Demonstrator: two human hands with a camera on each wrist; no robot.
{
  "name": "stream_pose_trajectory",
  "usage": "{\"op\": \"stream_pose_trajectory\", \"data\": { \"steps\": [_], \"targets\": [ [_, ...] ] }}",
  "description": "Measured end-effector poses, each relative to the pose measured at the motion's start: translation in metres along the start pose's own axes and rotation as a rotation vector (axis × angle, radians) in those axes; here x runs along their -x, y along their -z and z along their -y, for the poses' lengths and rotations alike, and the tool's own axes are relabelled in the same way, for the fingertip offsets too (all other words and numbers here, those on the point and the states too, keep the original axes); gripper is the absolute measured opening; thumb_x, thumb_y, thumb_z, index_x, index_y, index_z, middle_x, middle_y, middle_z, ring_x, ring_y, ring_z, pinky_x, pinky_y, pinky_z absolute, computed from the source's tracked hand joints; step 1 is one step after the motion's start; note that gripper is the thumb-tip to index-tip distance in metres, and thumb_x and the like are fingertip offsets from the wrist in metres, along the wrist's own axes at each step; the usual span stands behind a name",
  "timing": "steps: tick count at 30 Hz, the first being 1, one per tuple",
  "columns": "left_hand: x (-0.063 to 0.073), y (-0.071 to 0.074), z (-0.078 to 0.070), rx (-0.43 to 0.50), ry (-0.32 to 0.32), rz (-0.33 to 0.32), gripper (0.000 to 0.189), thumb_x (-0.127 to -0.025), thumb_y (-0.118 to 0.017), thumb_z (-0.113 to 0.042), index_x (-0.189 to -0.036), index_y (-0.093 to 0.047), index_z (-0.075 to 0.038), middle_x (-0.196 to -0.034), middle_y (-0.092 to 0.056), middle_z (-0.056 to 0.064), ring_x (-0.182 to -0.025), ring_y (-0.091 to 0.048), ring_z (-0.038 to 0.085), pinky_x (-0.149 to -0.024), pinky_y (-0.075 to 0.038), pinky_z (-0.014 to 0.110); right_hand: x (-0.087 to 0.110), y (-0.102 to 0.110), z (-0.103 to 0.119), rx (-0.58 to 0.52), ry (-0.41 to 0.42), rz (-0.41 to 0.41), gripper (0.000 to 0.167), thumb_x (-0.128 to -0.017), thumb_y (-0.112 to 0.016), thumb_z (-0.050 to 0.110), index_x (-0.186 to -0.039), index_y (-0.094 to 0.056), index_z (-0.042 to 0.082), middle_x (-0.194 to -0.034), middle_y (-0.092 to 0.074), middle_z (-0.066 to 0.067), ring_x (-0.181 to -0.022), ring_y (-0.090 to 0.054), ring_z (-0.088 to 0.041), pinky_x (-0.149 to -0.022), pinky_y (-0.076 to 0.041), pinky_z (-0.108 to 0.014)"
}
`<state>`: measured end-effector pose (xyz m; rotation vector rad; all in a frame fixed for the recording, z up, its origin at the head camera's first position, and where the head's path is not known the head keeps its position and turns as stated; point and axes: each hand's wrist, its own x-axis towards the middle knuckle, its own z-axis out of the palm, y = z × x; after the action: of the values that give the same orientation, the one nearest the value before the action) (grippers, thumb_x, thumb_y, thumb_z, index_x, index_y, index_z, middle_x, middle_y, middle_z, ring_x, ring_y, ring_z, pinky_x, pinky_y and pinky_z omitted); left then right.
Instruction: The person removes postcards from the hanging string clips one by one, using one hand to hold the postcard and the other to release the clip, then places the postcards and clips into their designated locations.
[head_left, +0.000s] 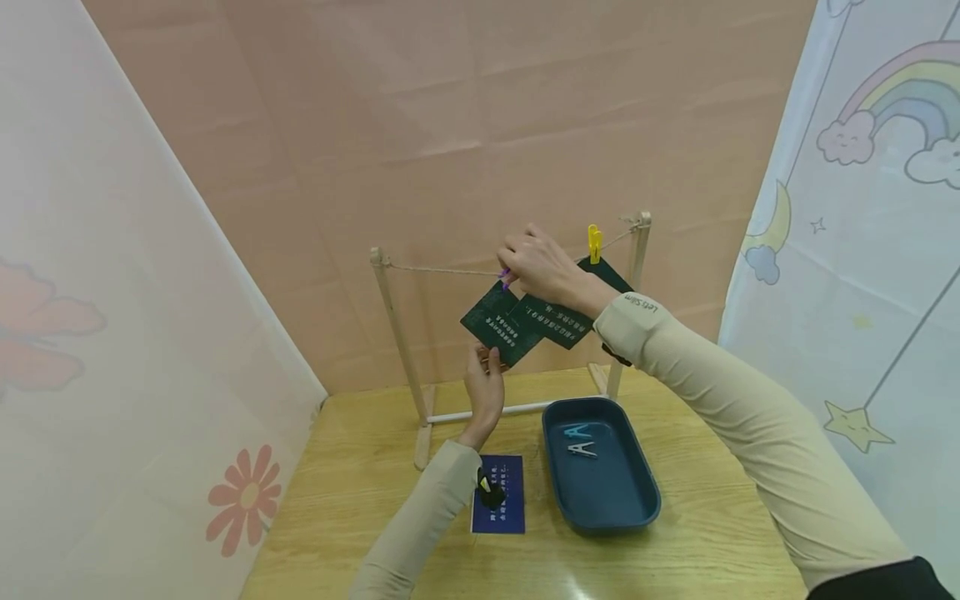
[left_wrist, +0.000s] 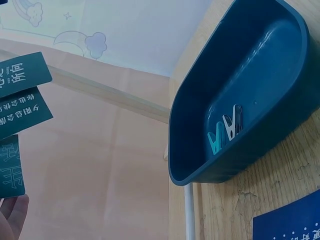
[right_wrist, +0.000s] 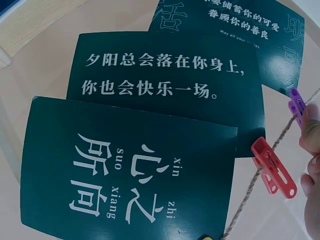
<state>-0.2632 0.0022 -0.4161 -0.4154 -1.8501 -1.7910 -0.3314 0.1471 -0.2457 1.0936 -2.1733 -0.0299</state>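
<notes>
My left hand (head_left: 486,387) pinches the lower corner of a dark green printed card (head_left: 501,323) hanging beneath the rope. At the card's top corner, the fingers of my right hand (head_left: 540,262) grip a purple clothespin (right_wrist: 296,105) on the rope (right_wrist: 245,200). A second green card (right_wrist: 165,82), at a red clothespin (right_wrist: 272,167), hangs beside it and partly overlaps it. Nearest the right post is a third green card (right_wrist: 125,170), at a yellow clothespin (head_left: 595,242). My right hand and wrist hide part of the cards in the head view.
Wooden posts (head_left: 401,333) hold up the rope, with a white bar (head_left: 525,408) low between them. On the wooden table (head_left: 712,508) stands a dark blue bin (head_left: 600,500) containing a blue clothespin (head_left: 577,431) and a white one (head_left: 582,450). A blue card (head_left: 510,508) lies left of it.
</notes>
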Motion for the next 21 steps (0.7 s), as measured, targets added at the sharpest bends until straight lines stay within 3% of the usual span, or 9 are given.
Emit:
{"op": "stream_pose_trajectory", "data": {
  "steps": [6, 13, 21],
  "targets": [
    [0.0012, 0.0012, 0.0003, 0.009, -0.014, 0.002, 0.015, -0.103, -0.046, 0.003, -0.111, -0.050, 0.015, -0.102, -0.058, 0.034, -0.088, -0.065, 0.048, -0.078, -0.057, 0.056, 0.0026, -0.0029, -0.0003, 0.009, -0.022, -0.032, 0.020, -0.085, -0.078, 0.014, -0.081, -0.063, 0.002, -0.077, -0.059, -0.009, -0.067, -0.051, -0.023, -0.073, -0.036, -0.040],
    [0.0007, 0.0014, 0.0001, 0.010, -0.029, 0.001, 0.013, -0.102, -0.046, 0.005, -0.110, -0.049, 0.015, -0.100, -0.057, 0.034, -0.087, -0.065, 0.048, -0.077, -0.058, 0.056, 0.0031, 0.0000, 0.0001, 0.033, -0.043, -0.074, 0.014, -0.087, -0.075, 0.004, -0.083, -0.062, 0.001, -0.080, -0.059, -0.010, -0.069, -0.054, -0.024, -0.074, -0.038, -0.040],
    [0.0016, 0.0033, 0.0018, 0.018, -0.022, 0.005, 0.014, -0.103, -0.046, 0.005, -0.110, -0.049, 0.016, -0.099, -0.056, 0.035, -0.086, -0.064, 0.049, -0.077, -0.056, 0.059, 0.0059, 0.0007, 0.0009, 0.039, -0.039, -0.112, 0.016, -0.087, -0.075, 0.008, -0.084, -0.061, 0.001, -0.080, -0.056, -0.010, -0.067, -0.050, -0.024, -0.073, -0.037, -0.040]
  ]
}}
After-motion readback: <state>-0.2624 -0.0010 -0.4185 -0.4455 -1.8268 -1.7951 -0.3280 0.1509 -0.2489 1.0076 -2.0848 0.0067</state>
